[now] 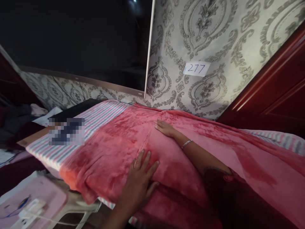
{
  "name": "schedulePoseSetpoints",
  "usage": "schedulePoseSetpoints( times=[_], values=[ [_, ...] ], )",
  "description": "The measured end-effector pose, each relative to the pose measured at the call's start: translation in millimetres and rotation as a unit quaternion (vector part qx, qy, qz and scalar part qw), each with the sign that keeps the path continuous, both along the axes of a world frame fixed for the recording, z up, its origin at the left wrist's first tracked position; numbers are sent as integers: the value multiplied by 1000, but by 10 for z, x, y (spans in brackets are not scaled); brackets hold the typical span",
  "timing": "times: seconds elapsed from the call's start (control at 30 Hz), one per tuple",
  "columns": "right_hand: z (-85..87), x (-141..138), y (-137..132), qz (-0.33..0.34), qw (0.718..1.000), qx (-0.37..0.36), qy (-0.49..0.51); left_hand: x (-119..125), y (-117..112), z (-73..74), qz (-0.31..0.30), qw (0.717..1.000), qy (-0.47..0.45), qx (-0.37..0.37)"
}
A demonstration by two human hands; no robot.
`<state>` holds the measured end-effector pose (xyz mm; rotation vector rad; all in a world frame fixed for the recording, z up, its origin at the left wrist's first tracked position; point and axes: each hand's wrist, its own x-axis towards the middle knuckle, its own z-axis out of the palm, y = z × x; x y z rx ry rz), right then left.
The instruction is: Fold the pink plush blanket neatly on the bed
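A plush pink-red blanket [111, 143] lies spread over a surface covered with a striped cloth [102, 116]. My left hand [142, 173] rests on the blanket's near part, fingers spread and a ring on one of them. Farther back, my right hand [165, 128] lies flat on the same blanket, with a bracelet [187, 144] round that wrist. Neither hand grips anything. Darker brushed patches and soft creases show in the pile, and the blanket's near edge hangs down over the front.
A large dark television [78, 38] stands behind, against patterned wallpaper [171, 47] with a paper label [196, 68] reading 277. A blurred-out dark item [68, 131] lies on the stripes. At lower left, a pink stool [47, 194] holds a white power strip [30, 212]. Red-brown wood [274, 92] rises at right.
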<state>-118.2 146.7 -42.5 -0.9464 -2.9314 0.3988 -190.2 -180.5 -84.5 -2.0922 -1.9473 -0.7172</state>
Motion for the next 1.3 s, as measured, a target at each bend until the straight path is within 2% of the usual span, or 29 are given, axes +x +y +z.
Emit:
schedulePoseSetpoints(
  times=[0.13, 0.27, 0.37, 0.5, 0.6, 0.73, 0.8, 0.9, 0.97, 1.07, 1.17, 1.3],
  values=[
    [-120, 19, 44, 6, 1000, 10, 13, -1, -6, -20, 1, 1000, -4, 0],
    [-118, 14, 17, 5, 1000, -2, 21, 0, -11, -30, 7, 1000, 2, 3],
    [3, -4, -51, -16, 1000, -16, 19, -5, -11, -23, 14, 1000, 11, 4],
    [258, 85, -287, -20, 999, 20, 26, -34, -4, -7, 11, 1000, 18, 9],
    [390, 377, -585, 35, 998, 52, 27, -90, -3, 8, 9, 999, 38, 12],
    [427, 1040, -979, 87, 994, 60, 8, -87, -8, 92, 10, 996, 71, 52],
    [426, 1356, -1106, 88, 995, 50, 3, 52, 0, 178, -4, 994, 81, 75],
    [424, 1638, -1191, 68, 997, 36, -6, 455, 44, 302, -74, 992, 82, 56],
    [404, 1688, -1196, 58, 998, 31, -13, 757, 93, 318, -121, 990, 69, 19],
    [325, 1662, -1143, 69, 997, 36, -24, 1054, 154, 213, -140, 989, 47, -18],
    [246, 1644, -989, 82, 995, 57, -19, 1111, 164, 72, -131, 990, 46, -24],
    [213, 1670, -619, 26, 997, 68, -29, 1064, 153, 24, -127, 990, 60, -12]
  ],
)
